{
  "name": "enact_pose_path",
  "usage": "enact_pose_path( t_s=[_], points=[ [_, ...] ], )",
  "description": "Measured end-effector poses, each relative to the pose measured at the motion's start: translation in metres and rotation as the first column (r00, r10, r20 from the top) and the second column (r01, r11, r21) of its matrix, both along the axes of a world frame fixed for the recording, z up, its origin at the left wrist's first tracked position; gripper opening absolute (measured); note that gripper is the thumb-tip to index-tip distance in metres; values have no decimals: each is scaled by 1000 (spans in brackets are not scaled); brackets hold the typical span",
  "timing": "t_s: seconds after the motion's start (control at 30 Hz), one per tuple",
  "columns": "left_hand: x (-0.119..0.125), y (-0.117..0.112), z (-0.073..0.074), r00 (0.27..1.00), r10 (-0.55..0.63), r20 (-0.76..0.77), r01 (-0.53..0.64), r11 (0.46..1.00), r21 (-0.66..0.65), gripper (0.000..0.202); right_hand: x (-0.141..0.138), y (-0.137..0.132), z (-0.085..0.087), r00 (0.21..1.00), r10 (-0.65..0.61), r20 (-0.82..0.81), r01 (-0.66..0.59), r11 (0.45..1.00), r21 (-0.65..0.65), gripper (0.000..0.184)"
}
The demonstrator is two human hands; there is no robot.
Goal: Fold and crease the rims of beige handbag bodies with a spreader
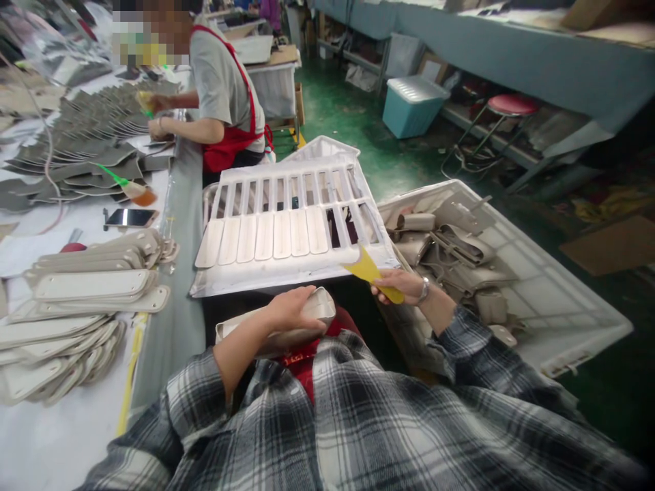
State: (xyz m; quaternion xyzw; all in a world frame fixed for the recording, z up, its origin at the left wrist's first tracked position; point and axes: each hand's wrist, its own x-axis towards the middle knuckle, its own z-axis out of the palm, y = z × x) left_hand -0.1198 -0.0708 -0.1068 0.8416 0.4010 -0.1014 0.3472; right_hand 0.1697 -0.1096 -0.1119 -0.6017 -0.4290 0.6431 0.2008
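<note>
Right hand (404, 281) is gripping a yellow scraper (363, 264) near the white rack (286, 276), where pale strips (260, 235) are lying side by side. Left hand (291, 310) is clasping a beige bundle (324, 305) by the red apron (306, 365).

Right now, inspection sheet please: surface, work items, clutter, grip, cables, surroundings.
Surface: white rack bearing a row of cream pieces; table at left with stacked cream straps.
Work items: cream item; yellow tool.
Clutter: phone and orange-tipped tool on the table.
Grip: left hand lies over the cream item; right hand holds the yellow tool.
Cables: one thin cord, possibly a tube, over the table.
Surroundings: co-worker; loaded crate at right; red stool; teal bin.
</note>
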Motion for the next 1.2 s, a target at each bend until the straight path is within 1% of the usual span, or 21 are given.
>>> enact_pose_path(
  t_s=[0.03,0.1,0.17,0.23,0.3,0.37,0.43,0.5,0.57,0.63,0.67,0.7,0.77,0.83,0.9,0.93,0.97,1.0,1.1,1.13,1.2],
  points=[
    [-1,8,1,999,-8,50,13,995,-102,87,1,0,-3,996,77,-54,-80,995,-57,28],
    [-1,21,1,983,23,184,31,958,-284,70,-2,3,-5,960,260,-107,-275,947,-164,35],
    [1,30,-2,945,130,299,7,908,-418,61,-13,10,-3,901,432,-25,-425,872,-244,44],
    [4,34,-8,902,261,343,-54,858,-512,61,-26,19,2,833,549,66,-506,805,-312,49],
    [7,34,-12,870,349,348,-96,812,-576,62,-38,30,5,785,611,100,-551,764,-336,45],
    [9,34,-15,852,402,335,-120,773,-623,61,-47,42,6,743,647,171,-595,756,-271,34],
    [9,35,-17,852,421,310,-132,746,-653,60,-57,51,2,653,672,350,-669,728,-149,24],
    [8,36,-20,860,426,280,-141,726,-673,63,-69,58,-3,521,634,571,-737,672,-75,27],
    [7,37,-25,854,448,263,-155,703,-694,69,-82,61,-7,383,564,732,-777,625,-76,36],
    [7,38,-31,833,502,232,-200,664,-720,73,-94,60,-9,291,500,816,-797,598,-83,40],
    [7,39,-35,823,530,206,-235,647,-725,74,-100,58,-10,270,471,840,-798,597,-78,40],
    [7,39,-38,813,556,175,-276,632,-724,75,-104,56,-9,270,440,857,-789,611,-65,41],
    [7,41,-42,786,608,110,-355,590,-725,76,-109,51,-8,307,378,873,-732,680,-38,49],
    [7,41,-45,757,651,60,-388,522,-759,75,-109,46,-6,344,336,877,-672,740,-19,59],
    [6,41,-46,736,677,30,-367,435,-823,73,-106,43,-7,362,325,873,-655,756,-10,63],
    [6,41,-46,727,686,28,-348,404,-846,70,-104,42,-8,364,328,872,-656,754,-10,64],
    [6,40,-47,718,695,38,-334,391,-857,66,-103,42,-10,363,333,870,-664,748,-9,64],
    [5,40,-47,707,705,59,-327,400,-856,60,-101,42,-12,358,339,870,-675,738,-10,64],
    [5,39,-47,698,702,142,-332,493,-804,45,-99,46,-16,339,352,873,-712,702,-6,62],
    [5,39,-46,704,692,159,-326,514,-793,42,-100,47,-16,335,354,873,-720,694,-5,61],
    [4,39,-44,713,679,178,-303,527,-794,38,-101,49,-15,335,357,872,-728,686,0,60]
  ],
)
